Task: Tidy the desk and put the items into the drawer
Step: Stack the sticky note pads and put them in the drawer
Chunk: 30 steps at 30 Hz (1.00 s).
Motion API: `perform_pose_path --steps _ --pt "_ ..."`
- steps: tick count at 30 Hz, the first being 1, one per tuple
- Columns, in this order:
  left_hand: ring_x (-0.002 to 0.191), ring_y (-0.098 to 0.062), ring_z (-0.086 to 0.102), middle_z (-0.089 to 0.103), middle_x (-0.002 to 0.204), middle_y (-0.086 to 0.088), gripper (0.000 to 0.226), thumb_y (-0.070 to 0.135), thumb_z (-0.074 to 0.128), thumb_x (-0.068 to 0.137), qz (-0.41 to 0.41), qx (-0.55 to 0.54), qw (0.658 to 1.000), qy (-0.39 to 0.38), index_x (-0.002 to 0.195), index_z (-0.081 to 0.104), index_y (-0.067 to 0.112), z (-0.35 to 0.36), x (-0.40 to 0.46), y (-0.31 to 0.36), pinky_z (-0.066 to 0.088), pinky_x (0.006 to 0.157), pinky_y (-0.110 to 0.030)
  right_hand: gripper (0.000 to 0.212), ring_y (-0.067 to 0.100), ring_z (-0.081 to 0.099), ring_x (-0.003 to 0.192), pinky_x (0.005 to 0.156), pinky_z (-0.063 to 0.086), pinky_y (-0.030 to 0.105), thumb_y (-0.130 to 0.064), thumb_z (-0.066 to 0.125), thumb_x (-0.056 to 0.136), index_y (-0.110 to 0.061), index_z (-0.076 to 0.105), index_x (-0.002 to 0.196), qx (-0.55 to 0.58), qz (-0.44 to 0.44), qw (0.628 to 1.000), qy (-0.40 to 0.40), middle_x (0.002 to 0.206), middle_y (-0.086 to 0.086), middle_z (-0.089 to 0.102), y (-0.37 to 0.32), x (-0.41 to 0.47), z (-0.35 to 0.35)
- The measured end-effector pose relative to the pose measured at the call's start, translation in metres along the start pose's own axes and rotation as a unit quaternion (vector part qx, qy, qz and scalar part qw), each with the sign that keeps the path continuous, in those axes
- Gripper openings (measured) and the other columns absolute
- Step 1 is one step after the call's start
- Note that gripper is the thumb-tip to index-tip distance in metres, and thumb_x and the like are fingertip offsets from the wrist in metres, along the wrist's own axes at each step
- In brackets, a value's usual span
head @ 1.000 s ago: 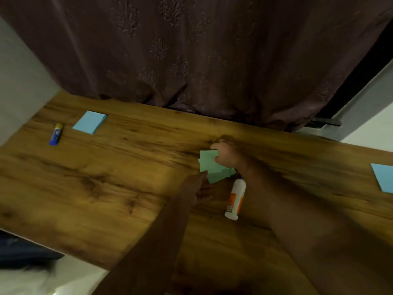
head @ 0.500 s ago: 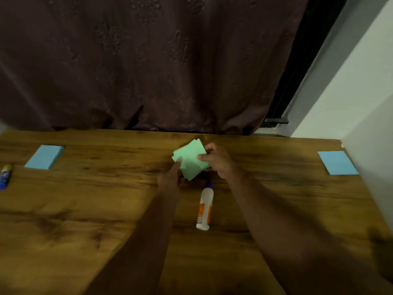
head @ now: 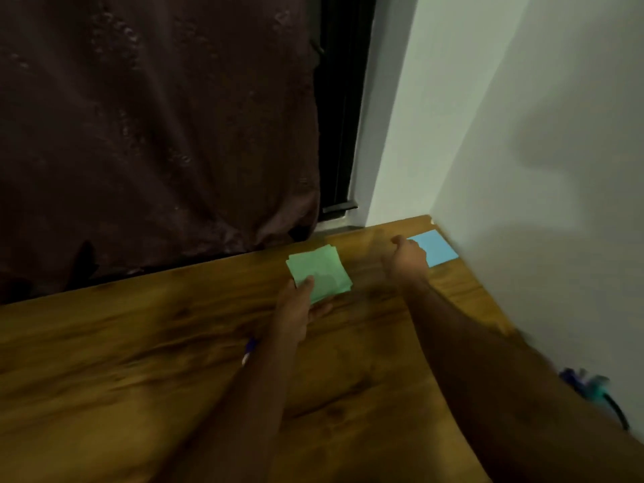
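Hands: left (head: 296, 305) grips green notes (head: 319, 271), corner seemingly pointing away.

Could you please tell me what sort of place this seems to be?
Probably a home room with a desk in a corner: a wooden desk against a white wall, a dark curtain behind it, and sticky-note pads on top.

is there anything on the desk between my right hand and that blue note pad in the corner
Nothing visible stands between them. The right hand has its fingers right at the near edge of the blue note pad, with only bare desk around. The green notes are off to the side, held by the left hand.
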State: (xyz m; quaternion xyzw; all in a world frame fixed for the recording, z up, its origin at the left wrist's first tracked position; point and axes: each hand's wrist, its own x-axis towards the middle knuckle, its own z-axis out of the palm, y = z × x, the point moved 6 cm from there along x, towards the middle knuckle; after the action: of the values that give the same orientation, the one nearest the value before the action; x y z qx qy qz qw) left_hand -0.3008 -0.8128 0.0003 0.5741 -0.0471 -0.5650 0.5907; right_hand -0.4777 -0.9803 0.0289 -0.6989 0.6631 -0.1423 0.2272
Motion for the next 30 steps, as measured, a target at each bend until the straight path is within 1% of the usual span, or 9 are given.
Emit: perform_pose_path --steps 3,6,9,11,16,19,22,25,30 --pt "0.112 -0.032 0.058 0.054 0.122 -0.012 0.032 0.022 0.052 0.098 -0.009 0.032 0.999 0.008 0.129 0.048 0.016 0.011 0.009 -0.015 0.055 0.052 -0.029 0.053 0.033 0.047 0.122 0.101 0.041 0.043 -0.028 0.061 0.089 -0.014 0.046 0.138 -0.088 0.009 0.996 0.003 0.134 0.013 0.053 0.04 0.026 -0.01" --pt "0.111 -0.031 0.058 0.054 0.122 -0.011 0.033 0.023 0.052 0.098 -0.014 0.066 0.998 0.008 0.13 0.047 0.016 0.016 0.017 -0.025 0.055 0.054 -0.031 0.061 0.035 0.044 0.126 0.104 0.038 0.042 -0.037 0.063 0.087 -0.012 0.042 0.138 -0.097 0.034 0.995 0.002 0.137 0.016 0.048 0.064 0.04 -0.02" --pt "0.112 -0.033 0.058 0.052 0.122 -0.012 0.032 0.023 0.05 0.099 -0.024 0.085 0.996 0.003 0.129 0.045 0.017 0.024 0.026 -0.033 0.055 0.055 -0.03 0.083 0.034 0.042 0.127 0.105 0.039 0.045 -0.052 0.071 0.077 -0.014 0.035 0.142 -0.084 0.065 0.994 -0.033 0.139 0.015 0.043 0.08 0.05 -0.027" --pt "0.112 -0.032 0.057 0.051 0.122 -0.013 0.03 0.024 0.05 0.099 -0.031 0.091 0.995 -0.001 0.128 0.044 0.018 0.031 0.031 -0.037 0.054 0.055 -0.031 0.092 0.034 0.042 0.128 0.105 0.038 0.045 -0.053 0.075 0.072 -0.014 0.031 0.144 -0.077 0.064 0.994 -0.049 0.14 0.015 0.042 0.085 0.058 -0.029" --pt "0.11 -0.03 0.055 0.05 0.117 -0.01 0.023 0.023 0.049 0.1 -0.037 0.102 0.994 -0.009 0.122 0.044 0.021 0.043 0.036 -0.044 0.053 0.06 -0.032 0.087 0.034 0.045 0.127 0.104 0.039 0.041 -0.048 0.075 0.074 -0.013 0.034 0.141 -0.096 0.07 0.989 -0.083 0.139 0.015 0.046 0.091 0.067 -0.02" --pt "0.112 -0.031 0.054 0.049 0.12 -0.012 0.027 0.023 0.049 0.1 -0.043 0.109 0.993 0.001 0.126 0.044 0.02 0.04 0.037 -0.048 0.053 0.061 -0.033 0.088 0.034 0.044 0.125 0.1 0.041 0.042 -0.05 0.075 0.071 -0.014 0.034 0.14 -0.094 0.084 0.989 -0.074 0.136 0.015 0.047 0.092 0.063 -0.02" --pt "0.113 -0.032 0.055 0.05 0.123 -0.013 0.034 0.023 0.049 0.099 -0.044 0.109 0.993 0.015 0.132 0.044 0.016 0.031 0.035 -0.048 0.053 0.061 -0.033 0.093 0.034 0.047 0.123 0.1 0.043 0.043 -0.051 0.078 0.063 -0.015 0.038 0.139 -0.028 0.092 0.993 -0.067 0.133 0.014 0.049 0.086 0.052 -0.022" --pt "0.105 -0.028 0.055 0.05 0.119 -0.011 0.037 0.023 0.049 0.1 -0.041 0.096 0.994 0.028 0.135 0.042 0.016 0.021 0.027 -0.042 0.056 0.065 -0.035 0.085 0.028 0.055 0.116 0.095 0.051 0.045 -0.043 0.084 0.065 -0.014 0.045 0.135 0.151 0.069 0.985 -0.051 0.127 0.008 0.056 0.058 0.031 -0.017" --pt "0.082 -0.021 0.06 0.053 0.102 -0.007 0.035 0.021 0.048 0.101 -0.03 0.033 0.997 0.059 0.133 0.04 0.011 0.001 0.013 -0.026 0.057 0.056 -0.033 0.082 0.024 0.058 0.108 0.086 0.057 0.046 -0.043 0.081 0.068 -0.017 0.044 0.136 0.221 0.014 0.973 -0.072 0.121 0.003 0.057 -0.022 -0.033 0.002"
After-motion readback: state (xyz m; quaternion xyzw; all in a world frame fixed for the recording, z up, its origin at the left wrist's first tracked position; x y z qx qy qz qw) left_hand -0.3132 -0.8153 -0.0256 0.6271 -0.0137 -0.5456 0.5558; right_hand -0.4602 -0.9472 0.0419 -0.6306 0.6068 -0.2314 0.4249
